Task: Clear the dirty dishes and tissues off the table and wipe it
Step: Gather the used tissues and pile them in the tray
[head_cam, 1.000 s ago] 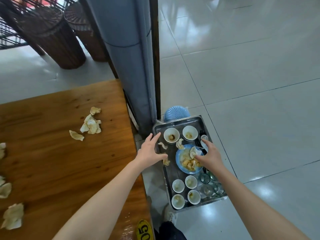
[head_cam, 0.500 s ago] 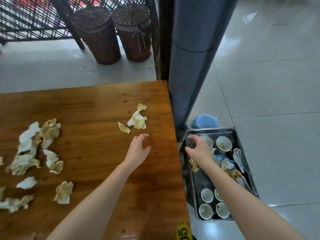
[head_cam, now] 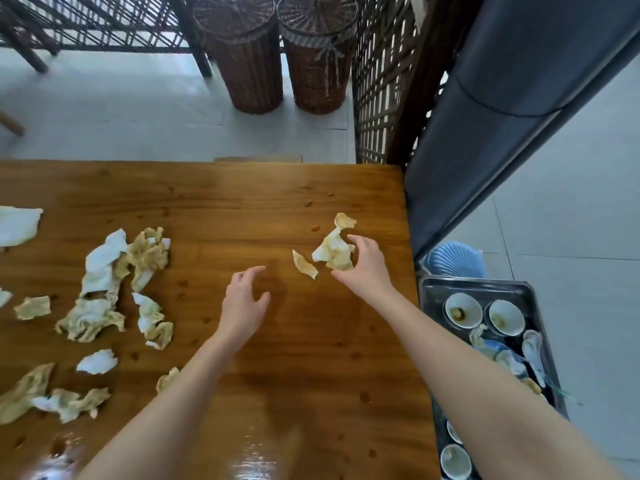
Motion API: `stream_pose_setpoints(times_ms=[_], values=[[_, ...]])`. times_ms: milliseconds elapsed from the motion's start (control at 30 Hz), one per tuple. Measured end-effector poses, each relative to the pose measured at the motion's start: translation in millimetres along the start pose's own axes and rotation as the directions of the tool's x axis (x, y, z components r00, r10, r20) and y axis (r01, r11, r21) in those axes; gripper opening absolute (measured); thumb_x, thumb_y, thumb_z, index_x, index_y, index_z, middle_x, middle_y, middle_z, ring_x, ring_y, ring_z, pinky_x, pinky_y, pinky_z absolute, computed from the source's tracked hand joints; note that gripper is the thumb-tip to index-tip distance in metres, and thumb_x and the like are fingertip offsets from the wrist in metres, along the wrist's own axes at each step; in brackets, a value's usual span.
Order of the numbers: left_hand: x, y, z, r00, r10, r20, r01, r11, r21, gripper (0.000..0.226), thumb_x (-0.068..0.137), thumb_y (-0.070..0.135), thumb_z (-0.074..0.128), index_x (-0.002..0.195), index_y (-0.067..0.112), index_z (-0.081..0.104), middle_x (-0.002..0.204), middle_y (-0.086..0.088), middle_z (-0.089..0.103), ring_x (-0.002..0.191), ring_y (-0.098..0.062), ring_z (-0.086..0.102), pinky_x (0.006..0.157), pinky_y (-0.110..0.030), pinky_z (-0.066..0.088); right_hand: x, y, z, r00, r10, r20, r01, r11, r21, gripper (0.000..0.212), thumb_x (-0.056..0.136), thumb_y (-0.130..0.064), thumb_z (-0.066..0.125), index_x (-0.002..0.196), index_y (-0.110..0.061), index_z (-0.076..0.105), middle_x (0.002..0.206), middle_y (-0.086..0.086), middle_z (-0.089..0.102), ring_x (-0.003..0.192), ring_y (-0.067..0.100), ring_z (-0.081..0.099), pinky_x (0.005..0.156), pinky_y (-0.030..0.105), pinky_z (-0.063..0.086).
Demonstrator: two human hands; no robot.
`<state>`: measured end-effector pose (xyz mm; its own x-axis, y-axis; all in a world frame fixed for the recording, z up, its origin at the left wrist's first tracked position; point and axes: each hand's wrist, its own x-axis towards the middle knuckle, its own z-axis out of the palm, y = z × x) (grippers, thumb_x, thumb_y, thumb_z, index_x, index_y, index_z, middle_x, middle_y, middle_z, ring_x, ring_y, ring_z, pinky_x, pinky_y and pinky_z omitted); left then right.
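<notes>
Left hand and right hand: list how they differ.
The left hand holds nothing, fingers loosely spread; the right hand curls finger and thumb round a stained tissue. The left hand is over bare table; the right hand is farther out, nearer the table's right edge. Both are bare, palms down.

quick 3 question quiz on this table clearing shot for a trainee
1. True or false: the right hand curls its fingers round a stained tissue near the right edge of the table.
2. Where do the dirty bowls sit? A) on the table B) in a metal tray beside the table C) in a sink
3. Fill in: the left hand holds ____.
Key: 1 true; 2 B; 3 nothing.
</notes>
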<state>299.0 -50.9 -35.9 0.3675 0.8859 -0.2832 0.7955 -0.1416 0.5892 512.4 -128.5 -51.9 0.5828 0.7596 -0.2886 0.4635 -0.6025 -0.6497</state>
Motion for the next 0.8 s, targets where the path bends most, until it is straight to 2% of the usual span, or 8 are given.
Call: stream_pose_setpoints(times_ms=[167,233,333,400,467,567,667,800], values=[[13,-16,-11,1.000,-0.007,-0.022,0.006,0.999,-0.040,0.051,0.092,0.010,0.060,0.140,0.019,0.045,0.139,-0.007,0.044,0.129,-0.021,0.043,0.106,-0.033,0.038,33,-22,34,0.999,-0.012,-0.035,0.005,0.981,-0.192,0.103,0.062,-0.058,0.075,0.144,-0.035,0.017,0.155,0.004,0.014,0.144,0.027,0.011,0.113,0.056,0.016],[17,-20,-15,0.999,-0.007,-0.037,0.005,0.999,-0.054,0.050,0.092,0.010,0.060,0.139,0.019,0.045,0.138,-0.008,0.044,0.129,-0.021,0.043,0.105,-0.032,0.038,43,-27,44,1.000,-0.018,0.014,0.021,0.965,-0.261,0.115,0.057,-0.068,0.073,0.145,-0.041,0.004,0.159,0.005,-0.002,0.146,0.029,-0.005,0.111,0.058,0.006],[23,-28,-20,0.999,-0.014,-0.042,0.011,0.998,-0.060,0.051,0.092,0.011,0.060,0.139,0.020,0.045,0.138,-0.007,0.044,0.128,-0.021,0.043,0.104,-0.032,0.038,56,-28,51,0.995,0.016,0.096,0.021,0.927,-0.376,0.131,0.049,-0.078,0.069,0.143,-0.043,-0.015,0.155,0.007,-0.024,0.142,0.030,-0.021,0.108,0.063,0.001],[26,-33,-23,0.999,-0.023,-0.037,0.021,0.998,-0.065,0.051,0.091,0.011,0.061,0.139,0.020,0.045,0.138,-0.007,0.044,0.128,-0.021,0.043,0.104,-0.032,0.038,63,-26,52,0.991,0.061,0.117,-0.010,0.921,-0.390,0.135,0.048,-0.080,0.069,0.142,-0.042,-0.021,0.154,0.007,-0.027,0.142,0.030,-0.023,0.108,0.065,0.001],[28,-38,-25,0.999,-0.030,-0.032,0.027,0.997,-0.068,0.051,0.091,0.012,0.062,0.139,0.020,0.045,0.138,-0.007,0.044,0.129,-0.021,0.043,0.104,-0.031,0.038,66,-24,53,0.989,0.092,0.114,-0.041,0.920,-0.389,0.136,0.049,-0.078,0.070,0.144,-0.039,-0.019,0.156,0.008,-0.020,0.143,0.030,-0.018,0.108,0.064,0.003],[30,-43,-23,0.999,-0.045,-0.011,0.044,0.997,-0.069,0.051,0.091,0.012,0.061,0.139,0.020,0.045,0.138,-0.007,0.044,0.128,-0.021,0.043,0.104,-0.032,0.038,59,-22,57,0.997,0.065,0.041,-0.043,0.915,-0.402,0.122,0.058,-0.068,0.073,0.148,-0.032,-0.001,0.158,0.008,0.002,0.145,0.031,0.001,0.111,0.058,0.014],[28,-47,-23,0.998,-0.055,0.013,0.056,0.996,-0.063,0.050,0.092,0.012,0.061,0.139,0.019,0.045,0.137,-0.007,0.045,0.128,-0.021,0.044,0.105,-0.033,0.039,45,-16,61,0.996,-0.015,-0.090,-0.019,0.929,-0.370,0.088,0.072,-0.053,0.070,0.143,-0.022,0.028,0.147,0.007,0.029,0.135,0.027,0.027,0.105,0.046,0.034],[21,-50,-25,0.999,-0.028,0.042,0.030,0.998,-0.059,0.048,0.092,0.013,0.059,0.138,0.019,0.047,0.137,-0.005,0.045,0.129,-0.020,0.043,0.105,-0.031,0.038,21,-11,68,0.989,-0.104,-0.109,0.059,0.934,-0.352,0.046,0.085,-0.026,0.063,0.128,-0.021,0.047,0.129,0.002,0.046,0.118,0.020,0.041,0.094,0.033,0.045]])
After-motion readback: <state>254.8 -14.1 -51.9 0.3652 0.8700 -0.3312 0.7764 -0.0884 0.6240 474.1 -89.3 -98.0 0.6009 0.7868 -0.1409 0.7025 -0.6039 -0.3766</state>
